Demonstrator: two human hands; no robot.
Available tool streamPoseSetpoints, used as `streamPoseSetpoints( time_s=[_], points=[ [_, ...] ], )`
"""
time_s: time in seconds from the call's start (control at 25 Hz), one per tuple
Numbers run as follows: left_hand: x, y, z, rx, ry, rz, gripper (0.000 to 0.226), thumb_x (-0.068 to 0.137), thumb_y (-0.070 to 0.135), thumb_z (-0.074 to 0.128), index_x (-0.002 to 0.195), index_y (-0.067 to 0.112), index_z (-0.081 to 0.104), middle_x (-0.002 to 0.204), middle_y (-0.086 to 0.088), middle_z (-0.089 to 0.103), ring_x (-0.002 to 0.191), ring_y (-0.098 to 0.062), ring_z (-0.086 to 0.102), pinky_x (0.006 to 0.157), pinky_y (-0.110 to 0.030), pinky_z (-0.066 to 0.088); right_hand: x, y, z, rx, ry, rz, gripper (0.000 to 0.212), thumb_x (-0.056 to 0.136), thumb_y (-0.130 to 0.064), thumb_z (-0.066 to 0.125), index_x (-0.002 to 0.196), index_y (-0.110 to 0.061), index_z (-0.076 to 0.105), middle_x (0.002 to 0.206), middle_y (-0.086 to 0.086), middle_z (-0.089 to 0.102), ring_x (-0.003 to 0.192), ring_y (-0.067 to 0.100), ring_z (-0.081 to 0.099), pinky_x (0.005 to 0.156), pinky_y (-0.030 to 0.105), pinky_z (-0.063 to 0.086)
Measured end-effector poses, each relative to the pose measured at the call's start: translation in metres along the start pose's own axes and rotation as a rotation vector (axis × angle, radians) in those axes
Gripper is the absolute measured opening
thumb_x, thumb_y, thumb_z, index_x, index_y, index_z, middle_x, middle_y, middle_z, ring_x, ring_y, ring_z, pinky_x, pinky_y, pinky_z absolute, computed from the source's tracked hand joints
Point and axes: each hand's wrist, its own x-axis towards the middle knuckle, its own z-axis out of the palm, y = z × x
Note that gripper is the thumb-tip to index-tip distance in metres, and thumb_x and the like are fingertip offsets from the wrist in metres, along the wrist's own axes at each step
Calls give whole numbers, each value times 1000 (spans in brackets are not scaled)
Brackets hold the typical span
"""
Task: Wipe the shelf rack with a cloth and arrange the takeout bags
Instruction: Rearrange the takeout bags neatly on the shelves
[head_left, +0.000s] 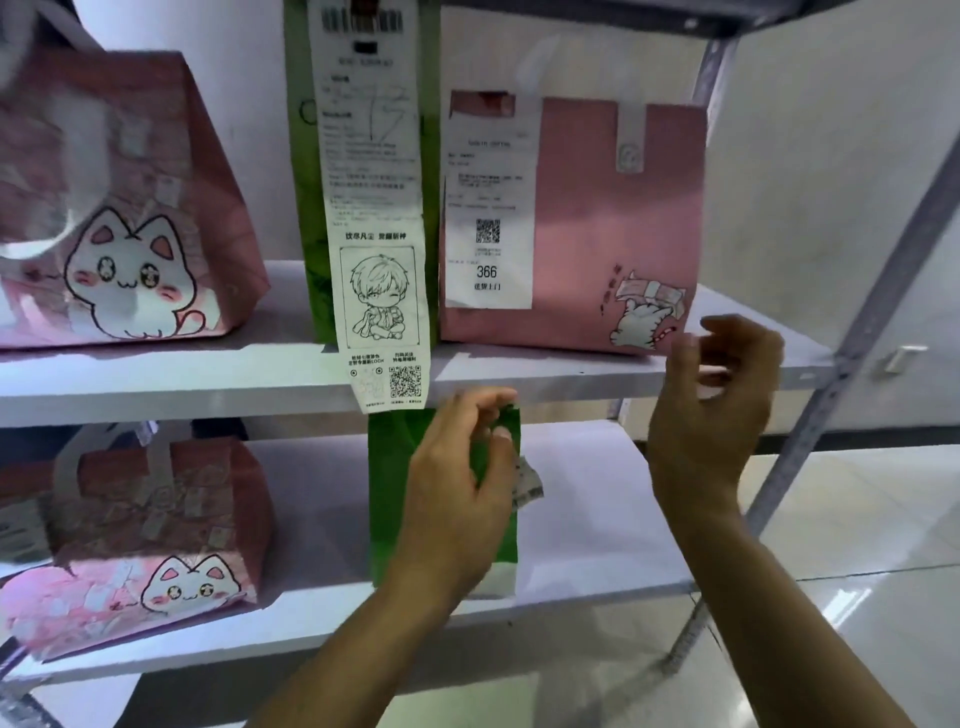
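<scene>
On the upper shelf (571, 371), going left to right, there's a pink cat bag (119, 208) at about 9 o'clock in the frame, then a tall green bag (304, 208) at 12 with a long receipt (376, 234) hanging past the shelf edge, then a pink bag (613, 218) at 1 o'clock with ticket 366 on it. Lower shelf (582, 499) has another cat bag (150, 535) at 8 o'clock and a green paper bag (395, 493) standing upright dead centre, long axis vertical

Left hand (457, 483) is right in front of that lower green bag, fingers curled around its top right corner, thumb and fingertips look like they're pinching the edge, so I'd call that a light hold. There's a scrap of receipt (527, 480) poking out just past the fingers

Right hand (711, 410) is up at 3 o'clock, just off the front edge of the upper shelf, fingers loosely curled, holding nothing. It's blurry, so probably moving. The 366 bag's bottom right corner sits at about 10 o'clock from it, very near but not touching

No cloth anywhere in view, so my guess is this is the arranging part. The left hand has the green bag, the right is the nearer one for the 366 bag
</scene>
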Motion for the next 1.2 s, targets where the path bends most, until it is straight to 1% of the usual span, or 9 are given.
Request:
streamPoseSetpoints(
  time_s=[0.16,0.28,0.4,0.48,0.56,0.68,0.96,1.08,1.2],
  points=[
    [46,41,3,0,47,35,33,100,18,50,130,31,51,130,17,52,123,-3,49,104,-37,48,64,-1,11,-29,-185,368,39,98,-43,61,133,-27,53,130,-6,58,122,13,56,103,39,51],
    [65,46,2,7,63,50,39,99,14,52,135,28,48,138,15,46,130,-7,45,110,-41,44,81,3,20,71,-166,456,15,91,-29,71,105,-25,71,101,-6,75,98,15,72,88,41,61],
    [72,39,7,70,54,18,48,99,17,51,143,32,41,149,14,32,138,-1,31,117,-32,35,87,8,21,91,-74,494,8,88,-23,72,84,-30,70,87,-11,75,88,16,74,80,45,63],
    [73,34,14,89,28,-12,52,99,19,51,146,36,36,152,18,25,136,4,27,110,-14,27,91,15,16,102,-43,521,9,87,-24,73,83,-31,69,91,-8,76,91,20,74,80,48,63],
    [76,32,22,52,10,-71,54,99,20,51,146,38,33,155,16,22,137,1,27,103,-8,26,97,21,9,109,-31,549,10,89,-24,72,85,-32,68,97,-3,76,92,23,74,79,49,63],
    [83,33,36,-36,-22,-133,55,98,17,53,146,37,34,153,10,35,136,-8,37,105,-24,42,111,27,-4,53,-7,547,10,92,-26,70,86,-33,67,101,-3,75,91,20,73,82,46,63],
    [94,38,60,-133,-63,-181,53,96,16,55,141,37,36,145,9,47,130,-13,48,102,-35,51,124,37,-23,32,-73,549,26,100,-25,60,124,-29,69,113,-1,72,100,17,71,93,38,59],
    [91,40,53,-120,-96,-189,52,97,16,55,141,36,37,145,9,47,131,-14,48,104,-34,50,114,31,-28,8,-50,513,31,101,-24,55,130,-24,63,117,-1,69,92,4,65,80,22,56],
    [83,44,33,-54,-99,-115,47,98,23,53,139,42,37,142,23,40,128,1,42,103,-26,45,90,12,-22,-42,19,324,32,101,-23,56,132,-24,55,130,-2,61,111,12,60,90,15,50]
  ],
)
